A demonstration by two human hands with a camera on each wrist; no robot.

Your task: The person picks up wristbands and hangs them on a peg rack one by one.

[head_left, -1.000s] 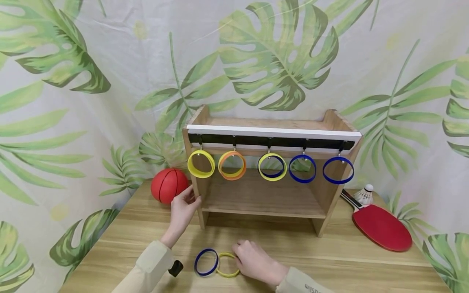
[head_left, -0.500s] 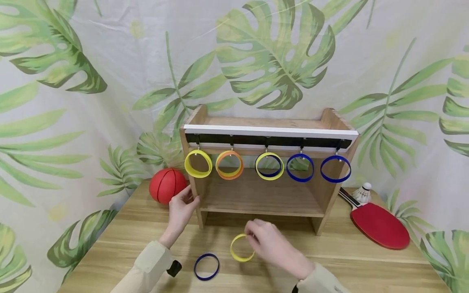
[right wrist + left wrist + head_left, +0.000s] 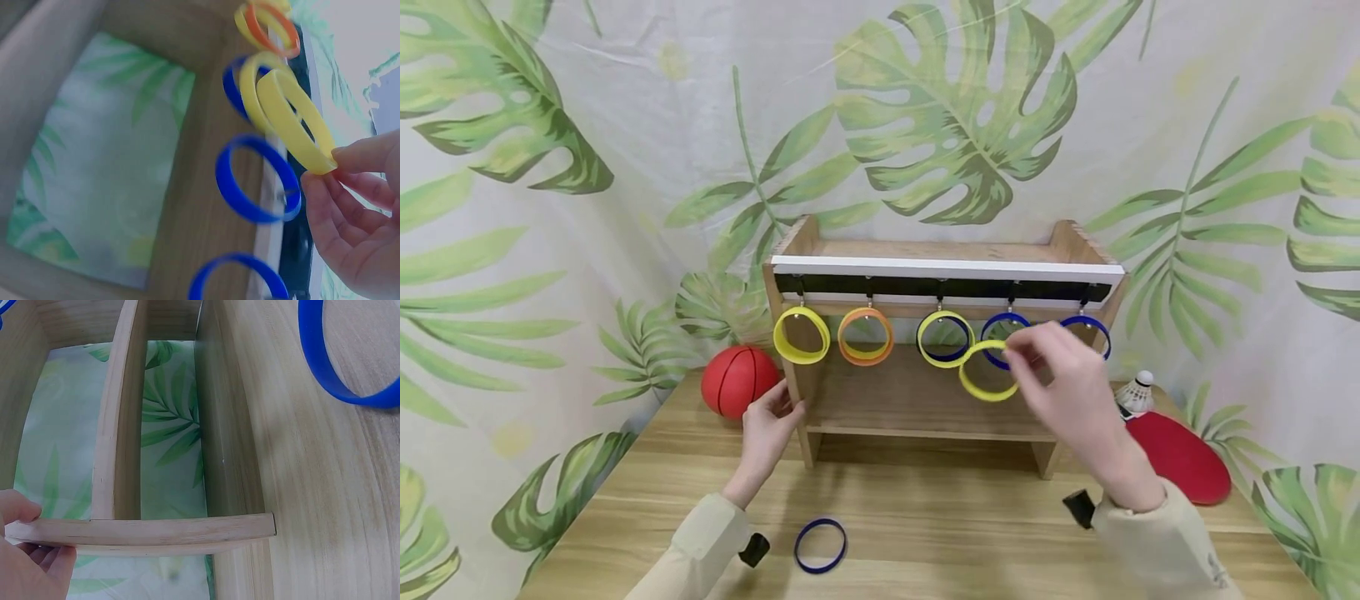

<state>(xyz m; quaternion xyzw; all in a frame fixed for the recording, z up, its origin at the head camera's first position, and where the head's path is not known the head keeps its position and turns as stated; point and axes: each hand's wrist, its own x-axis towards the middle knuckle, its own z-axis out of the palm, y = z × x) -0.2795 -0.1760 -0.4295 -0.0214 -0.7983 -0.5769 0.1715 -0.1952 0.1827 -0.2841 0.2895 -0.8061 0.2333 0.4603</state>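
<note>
My right hand (image 3: 1071, 387) pinches a yellow ring (image 3: 989, 395) by its right edge, raised in front of the shelf's hooks. In the right wrist view the held ring (image 3: 290, 125) overlaps the hanging yellow one. My left hand (image 3: 767, 429) grips the left side panel of the wooden shelf (image 3: 917, 392), thumb and fingers on either side of its edge. From the hooks hang a yellow ring (image 3: 777, 337), an orange and yellow pair (image 3: 867, 362), a yellow and blue pair (image 3: 922, 354), and two blue rings, both partly hidden by my right hand. One blue ring (image 3: 821, 570) lies on the table.
Left of the shelf is a red ball (image 3: 739, 383). A red table tennis paddle (image 3: 1183, 458) and a shuttlecock (image 3: 1137, 393) lie at the right. The black hook strip (image 3: 910, 287) runs along the shelf's white front edge. A leaf-patterned cloth (image 3: 625, 125) hangs behind.
My right hand has lifted the yellow ring off the table, up and to the right, to the level of the hanging rings. My left hand has kept its grip on the shelf.
</note>
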